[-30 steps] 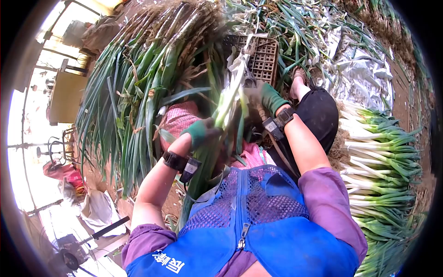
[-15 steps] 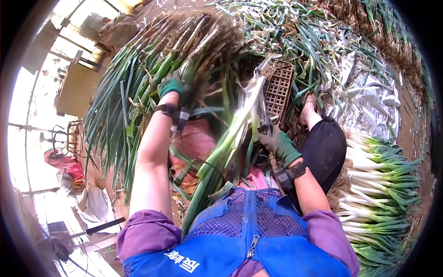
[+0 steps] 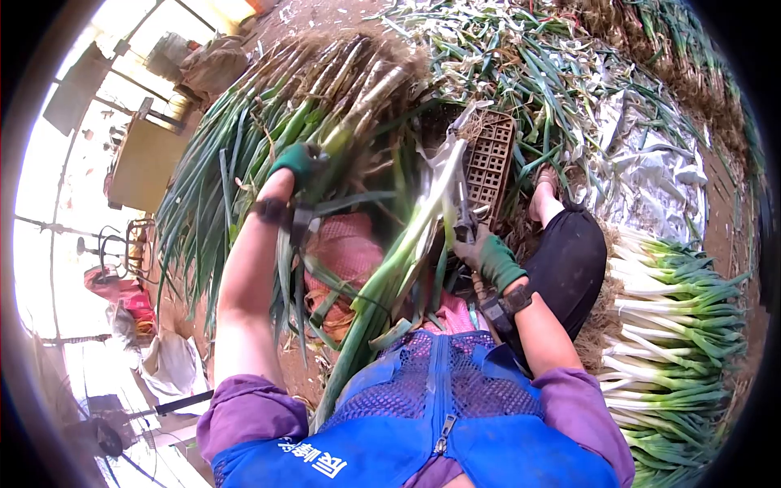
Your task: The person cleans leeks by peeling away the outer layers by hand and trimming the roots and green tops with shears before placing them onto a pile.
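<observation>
My left hand point(image 3: 299, 163), in a green glove, is closed around a green onion point(image 3: 355, 120) at the edge of the dirty pile point(image 3: 220, 175). Roots and soil cling to the pile's upper ends, and motion smears the leaves near this hand. My right hand point(image 3: 492, 256), also gloved, grips an air blow gun point(image 3: 464, 220) whose metal nozzle points up and away from me. A hose fitting shows below that hand. A partly peeled green onion point(image 3: 407, 240) with a white stem lies slantwise across my lap, between the hands.
A brown plastic crate point(image 3: 490, 163) stands ahead of the blow gun. Peeled leaves point(image 3: 529, 73) litter the ground behind it. Cleaned green onions point(image 3: 667, 325) lie in a row at right, near white sheeting point(image 3: 643, 175). A pink mesh sack point(image 3: 343, 252) sits between the arms.
My left hand has moved slightly left and down, and the green onion in it has shifted at the pile's edge. My right hand stays almost in place with the blow gun.
</observation>
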Demonstrator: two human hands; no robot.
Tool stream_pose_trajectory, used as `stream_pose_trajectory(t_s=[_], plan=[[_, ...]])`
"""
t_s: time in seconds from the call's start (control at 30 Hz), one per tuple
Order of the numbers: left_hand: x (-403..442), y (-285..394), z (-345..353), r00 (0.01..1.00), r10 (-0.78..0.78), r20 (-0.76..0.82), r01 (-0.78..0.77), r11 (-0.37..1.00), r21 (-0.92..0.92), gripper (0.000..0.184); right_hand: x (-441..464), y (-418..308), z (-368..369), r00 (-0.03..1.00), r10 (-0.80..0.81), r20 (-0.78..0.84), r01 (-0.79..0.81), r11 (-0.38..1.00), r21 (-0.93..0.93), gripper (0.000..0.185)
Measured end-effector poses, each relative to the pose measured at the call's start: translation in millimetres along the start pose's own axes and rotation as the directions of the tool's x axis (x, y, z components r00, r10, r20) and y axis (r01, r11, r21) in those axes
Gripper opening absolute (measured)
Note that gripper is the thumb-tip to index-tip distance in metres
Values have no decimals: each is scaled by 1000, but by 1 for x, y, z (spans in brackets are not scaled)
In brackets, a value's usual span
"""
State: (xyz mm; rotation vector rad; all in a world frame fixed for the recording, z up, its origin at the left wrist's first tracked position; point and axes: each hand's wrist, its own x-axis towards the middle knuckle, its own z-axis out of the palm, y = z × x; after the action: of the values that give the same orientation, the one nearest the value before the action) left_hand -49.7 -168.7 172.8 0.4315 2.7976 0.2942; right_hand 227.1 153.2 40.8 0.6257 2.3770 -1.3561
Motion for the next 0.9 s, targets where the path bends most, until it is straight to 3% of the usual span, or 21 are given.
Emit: stream_pose_trajectory(t_s=[0.07,0.13,0.17,0.2,0.27,0.3,0.33,0.4,0.43,0.53,0.57,0.67,0.7,0.73,0.8,0.87,0.9], plan=[[-30,25,5,998,54,-18,-52,990,134,37,0,3,3,999,0,33,-1,1000,29,73],[-49,42,-8,991,91,99,-108,975,192,40,11,14,11,999,-10,41,8,999,44,73],[-45,45,-8,998,37,58,-40,998,54,45,14,16,15,999,-1,46,0,1000,18,73],[-34,44,-8,995,71,-68,-61,989,138,53,19,16,17,999,6,51,-6,1000,-12,73],[-26,61,-3,894,291,-340,-163,920,357,70,24,16,20,999,7,46,-3,997,-72,74],[-10,67,-2,973,201,-117,-160,944,287,87,24,13,21,999,1,39,3,995,-104,75],[-4,73,8,991,112,70,-119,988,95,86,23,11,21,999,-4,32,8,990,-139,76],[9,64,36,990,131,-56,-122,983,136,86,25,9,23,1000,19,8,-16,969,-247,77],[9,58,40,981,178,-80,-170,981,98,72,24,9,26,999,32,-5,-32,957,-288,77],[1,57,27,996,79,-44,-67,974,217,55,26,12,25,999,26,25,-19,969,-245,80],[-4,48,27,973,200,-112,-166,953,255,39,23,10,20,998,28,60,-15,976,-215,80],[-3,33,21,977,125,-171,-92,978,187,35,21,16,18,998,-1,61,12,984,-176,81],[-24,35,3,945,208,-252,-171,972,161,31,13,7,10,998,18,55,-9,987,-162,82],[-34,23,-4,895,253,-368,-263,964,23,33,14,11,10,1000,16,27,-12,988,-151,83],[-50,1,-31,729,290,-621,-422,904,-74,23,16,17,12,1000,13,-21,-15,992,-129,84],[-64,-26,-60,828,-45,-560,-63,983,-172,26,10,14,2,1000,2,-27,-4,997,-74,85],[-82,-46,-91,665,231,-710,-256,964,74,28,7,13,-2,999,-18,-47,15,998,-56,85]])
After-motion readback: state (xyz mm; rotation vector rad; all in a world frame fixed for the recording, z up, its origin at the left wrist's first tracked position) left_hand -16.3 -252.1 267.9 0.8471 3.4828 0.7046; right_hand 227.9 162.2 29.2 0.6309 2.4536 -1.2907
